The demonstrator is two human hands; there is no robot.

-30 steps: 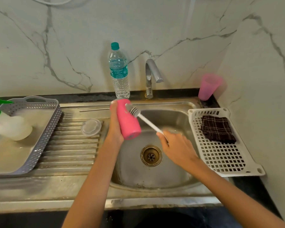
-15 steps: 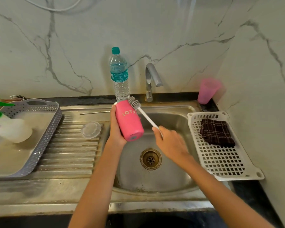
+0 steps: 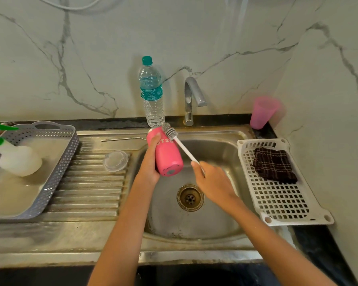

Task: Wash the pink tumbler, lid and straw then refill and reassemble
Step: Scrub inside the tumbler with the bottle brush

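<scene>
My left hand (image 3: 150,162) grips the pink tumbler (image 3: 167,154) over the sink basin (image 3: 219,153), tilted with its base toward me and its mouth pointing away. My right hand (image 3: 212,182) holds the white handle of a bottle brush (image 3: 180,142). The grey bristle head rests against the tumbler's outer side near the rim. The clear lid (image 3: 115,161) lies on the ribbed drainboard left of the basin. A thin metal straw (image 3: 122,139) lies along the drainboard's back edge.
A water bottle (image 3: 151,93) stands behind the sink beside the tap (image 3: 191,98). A pink cup (image 3: 262,112) sits at the back right. A white rack (image 3: 281,201) with a dark cloth (image 3: 274,165) is on the right. A grey basket (image 3: 50,162) with a spray bottle (image 3: 17,159) is left.
The brush head has come out of the tumbler's mouth and now lies against its outer side near the rim. The tumbler has tipped up slightly in my left hand.
</scene>
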